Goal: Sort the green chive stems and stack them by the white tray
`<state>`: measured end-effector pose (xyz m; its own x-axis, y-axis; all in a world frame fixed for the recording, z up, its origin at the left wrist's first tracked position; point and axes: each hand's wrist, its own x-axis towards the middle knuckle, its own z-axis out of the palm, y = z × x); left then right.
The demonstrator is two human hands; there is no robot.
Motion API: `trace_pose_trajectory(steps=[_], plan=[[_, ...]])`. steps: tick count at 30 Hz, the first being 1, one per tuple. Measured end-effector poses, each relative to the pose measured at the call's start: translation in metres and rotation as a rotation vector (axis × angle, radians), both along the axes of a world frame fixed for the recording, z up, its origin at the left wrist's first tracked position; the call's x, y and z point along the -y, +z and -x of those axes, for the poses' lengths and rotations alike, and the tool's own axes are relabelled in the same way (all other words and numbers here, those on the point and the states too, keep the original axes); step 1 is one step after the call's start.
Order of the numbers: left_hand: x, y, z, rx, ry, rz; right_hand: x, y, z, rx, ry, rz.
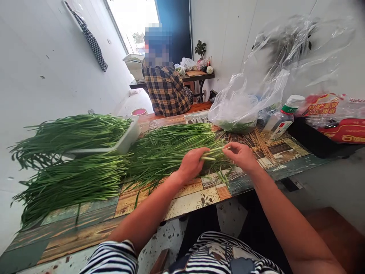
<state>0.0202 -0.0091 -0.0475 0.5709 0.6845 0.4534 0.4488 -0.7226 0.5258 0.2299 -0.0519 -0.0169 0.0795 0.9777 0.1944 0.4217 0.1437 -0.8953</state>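
Note:
My left hand (193, 164) is closed around a few garlic chives, their pale stem ends sticking out to the right. At those ends, the thumb and fingers of my right hand (240, 155) are pinched together on a stem tip. Under and behind my left hand lies a loose heap of garlic chives (171, 146), leaves to the left. Short torn bits of chive (224, 177) are scattered on the table below my hands. Thin wooden skewers (264, 146) lie fanned out just beyond my right hand.
More chives (74, 131) fill a white tray (129, 133) at left, with another pile (76, 180) before it. Behind the skewers are a clear plastic bag (236, 106), a bottle (281, 116) and red packaging (342, 125) on the table (188, 194). A person in plaid (165, 91) sits beyond.

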Motion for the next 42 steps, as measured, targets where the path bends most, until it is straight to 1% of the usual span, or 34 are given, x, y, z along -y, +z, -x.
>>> trace_pose_trajectory(steps=[2,3,5,7,8,9,14,16,17,19,21,22,24,25,27,30,31,33,35,36,38,40,42], plan=[[0.0,-0.001,-0.001,-0.041,-0.037,-0.045,-0.003,-0.004,0.003,-0.061,0.001,-0.019],[0.0,-0.001,-0.002,-0.047,-0.042,-0.064,-0.004,-0.007,0.003,-0.05,0.013,-0.034],[-0.002,-0.003,-0.003,-0.04,-0.029,-0.067,-0.005,-0.01,0.0,0.047,0.051,-0.054],[-0.003,-0.003,-0.004,-0.019,0.0,-0.024,-0.005,-0.011,-0.007,0.173,0.074,-0.071],[-0.003,-0.002,-0.004,-0.012,0.014,0.0,-0.005,-0.01,-0.01,0.217,0.062,-0.079],[-0.003,-0.001,-0.005,-0.01,0.026,0.02,-0.005,-0.01,-0.014,0.239,0.028,-0.087],[-0.003,0.007,-0.006,0.013,0.079,0.066,-0.007,-0.011,-0.028,0.231,-0.237,-0.122],[-0.003,0.01,-0.006,0.024,0.075,0.081,-0.004,-0.006,-0.028,0.326,-0.284,-0.14],[-0.003,0.01,-0.006,0.023,0.072,0.084,-0.002,-0.002,-0.025,0.385,-0.289,-0.177],[-0.003,0.011,-0.005,0.012,0.069,0.082,0.001,0.009,-0.018,0.482,-0.235,-0.297],[-0.003,0.01,-0.005,-0.001,0.064,0.074,0.002,0.017,-0.01,0.554,-0.084,-0.384],[-0.003,0.009,-0.004,-0.004,0.064,0.069,0.001,0.019,-0.008,0.587,0.011,-0.384],[-0.004,0.008,-0.003,0.0,0.065,0.062,-0.001,0.02,-0.005,0.6,0.165,-0.312],[-0.004,0.007,-0.003,0.006,0.064,0.061,-0.002,0.018,-0.005,0.554,0.209,-0.258],[-0.004,0.006,-0.002,0.019,0.053,0.065,-0.004,0.011,-0.005,0.341,0.222,-0.13],[-0.004,0.004,-0.003,0.035,0.041,0.066,-0.006,-0.003,-0.006,-0.109,0.111,0.056],[-0.004,0.004,-0.003,0.039,0.049,0.062,-0.007,-0.008,-0.007,-0.251,0.067,0.09],[-0.003,0.004,-0.004,0.047,0.078,0.057,-0.011,-0.015,-0.012,-0.481,-0.006,0.1],[-0.004,0.004,-0.004,0.057,0.108,0.061,-0.015,-0.019,-0.018,-0.583,-0.072,0.067],[-0.004,0.005,-0.004,0.061,0.116,0.066,-0.016,-0.019,-0.021,-0.572,-0.109,0.045],[-0.005,0.005,-0.005,0.059,0.118,0.078,-0.015,-0.015,-0.025,-0.439,-0.194,-0.021],[-0.005,0.006,-0.005,0.052,0.116,0.086,-0.012,-0.01,-0.027,-0.201,-0.249,-0.114],[-0.005,0.007,-0.005,0.064,0.126,0.091,-0.01,-0.008,-0.025,0.073,-0.214,-0.195]])
